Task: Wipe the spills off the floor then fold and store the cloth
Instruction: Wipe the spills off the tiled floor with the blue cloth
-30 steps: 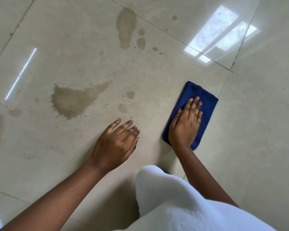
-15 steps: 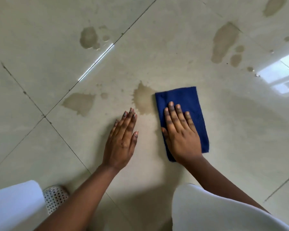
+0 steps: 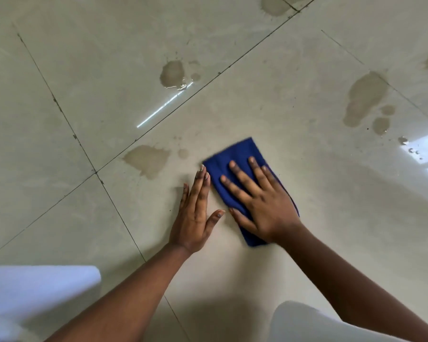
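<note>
The cloth (image 3: 235, 166), folded into a blue oblong, lies flat on the floor (image 3: 294, 206) under the right hand (image 3: 262, 201), whose spread fingers press down on it, probably to keep the whole pad against the tile while wiping. Its long axis runs from that wrist up and slightly left, far end away from the person. The left hand (image 3: 195, 213) rests open and flat just beside it, fingertips at the cloth's edge, likely bracing. A spill (image 3: 147, 160) sits left of both hands; more spills lie beyond.

Single head view: looks steeply down, close over tiled floor (image 3: 294, 218); both forearms enter from bottom edge.
</note>
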